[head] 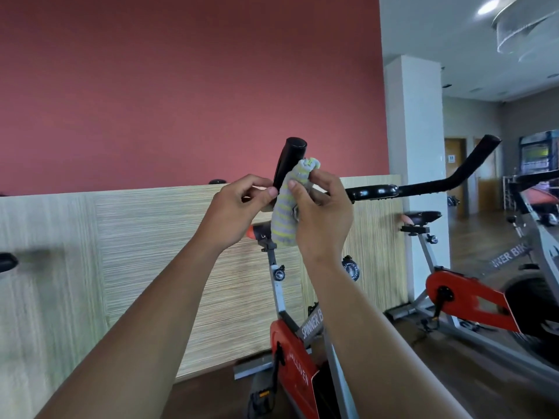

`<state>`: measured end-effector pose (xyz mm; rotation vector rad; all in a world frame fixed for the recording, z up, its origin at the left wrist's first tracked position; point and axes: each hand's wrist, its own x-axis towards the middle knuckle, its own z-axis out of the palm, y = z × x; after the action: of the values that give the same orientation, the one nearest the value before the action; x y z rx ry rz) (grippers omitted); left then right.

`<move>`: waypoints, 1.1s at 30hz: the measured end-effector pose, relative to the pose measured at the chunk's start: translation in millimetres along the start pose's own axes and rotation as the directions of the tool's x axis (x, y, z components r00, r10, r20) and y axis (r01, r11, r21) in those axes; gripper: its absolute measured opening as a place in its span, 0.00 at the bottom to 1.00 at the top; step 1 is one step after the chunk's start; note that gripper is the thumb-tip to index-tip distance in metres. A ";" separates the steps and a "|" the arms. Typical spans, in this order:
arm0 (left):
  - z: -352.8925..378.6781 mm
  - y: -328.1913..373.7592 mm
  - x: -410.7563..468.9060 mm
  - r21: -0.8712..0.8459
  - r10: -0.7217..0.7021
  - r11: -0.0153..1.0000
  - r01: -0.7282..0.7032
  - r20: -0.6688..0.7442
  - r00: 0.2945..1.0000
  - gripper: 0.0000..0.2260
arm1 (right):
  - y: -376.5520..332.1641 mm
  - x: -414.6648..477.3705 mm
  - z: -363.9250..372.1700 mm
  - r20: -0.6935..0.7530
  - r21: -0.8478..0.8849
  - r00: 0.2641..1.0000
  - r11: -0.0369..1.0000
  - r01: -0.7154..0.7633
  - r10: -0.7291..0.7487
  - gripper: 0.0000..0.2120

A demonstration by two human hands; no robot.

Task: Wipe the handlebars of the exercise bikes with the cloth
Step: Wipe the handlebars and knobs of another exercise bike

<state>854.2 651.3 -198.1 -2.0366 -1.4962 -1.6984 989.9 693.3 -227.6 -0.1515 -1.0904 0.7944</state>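
Note:
A grey cloth with yellow-green stripes [283, 213] hangs rolled up between my hands, right in front of the black handlebar [289, 160] of the near red and grey exercise bike [298, 355]. My right hand [322, 216] pinches the cloth near its top between thumb and fingers. My left hand [239, 207] has its fingertips closed at the cloth's left edge, beside the upright left grip. The bar's right arm [423, 186] runs out to the right and bends upward, bare.
A second red and grey exercise bike [472, 294] stands to the right, its saddle [422, 216] near a white pillar [414, 146]. A striped wood-panel half wall [151, 252] under a red wall stands behind. Another black grip [7, 261] shows at the left edge.

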 end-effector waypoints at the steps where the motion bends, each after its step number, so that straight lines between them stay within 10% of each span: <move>1: -0.3 0.4 0.2 0.011 -0.007 1.000 0.007 -0.002 1.000 0.08 | -4.1 1.3 1.3 -0.007 -0.002 1.000 1.000 0.008 -0.008 0.10; 24: 1.1 20.0 -3.2 0.083 -0.065 0.995 0.059 0.070 0.995 0.18 | -9.0 15.5 -31.6 0.127 0.167 0.978 0.968 -0.188 0.168 0.14; 33: -2.9 50.5 2.4 0.022 -0.312 0.950 0.311 0.093 0.945 0.18 | -20.9 47.3 -33.7 0.312 0.012 0.817 0.858 -0.514 0.485 0.08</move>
<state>887.8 625.1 -170.7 -1.9884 -1.9425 -1.7120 1039.0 717.5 -199.1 -0.2500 -1.3167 1.3806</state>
